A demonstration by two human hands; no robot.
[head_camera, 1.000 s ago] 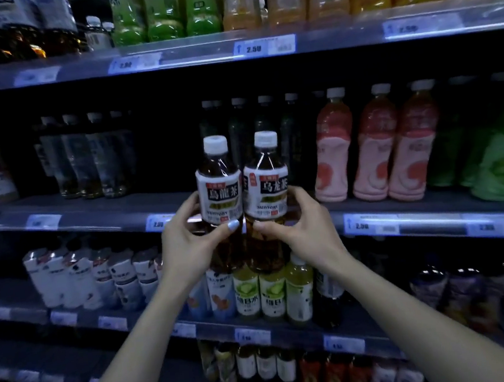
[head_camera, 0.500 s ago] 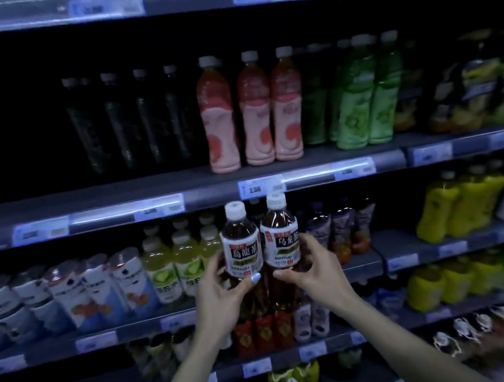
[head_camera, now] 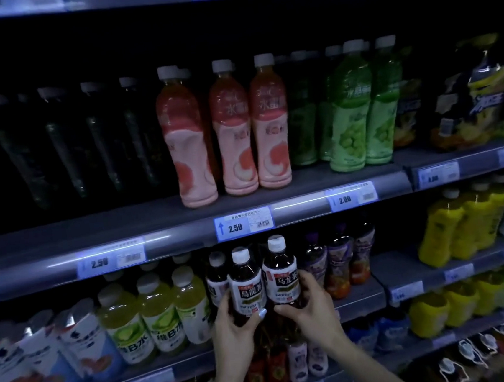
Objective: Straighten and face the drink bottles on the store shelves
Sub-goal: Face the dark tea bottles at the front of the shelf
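Tea bottles: left bottle (head_camera: 247, 286) in left hand (head_camera: 233, 331), right bottle (head_camera: 281, 275) in right hand (head_camera: 309, 304), each grip closed round the body, labels fwd, at shelf front (head_camera: 359, 300). Status: not seated yet. Pink bottles (head_camera: 223, 132) at 12 o'clock uneven, left one fwd; est. most facing remains.

The two tea bottles (head_camera: 246, 287) look like clear glossy plastic with smooth white caps and printed film labels. The shelf edge (head_camera: 169, 245) seems matt grey, perhaps metal; the price tags (head_camera: 243, 226) look like paper under shiny strips.
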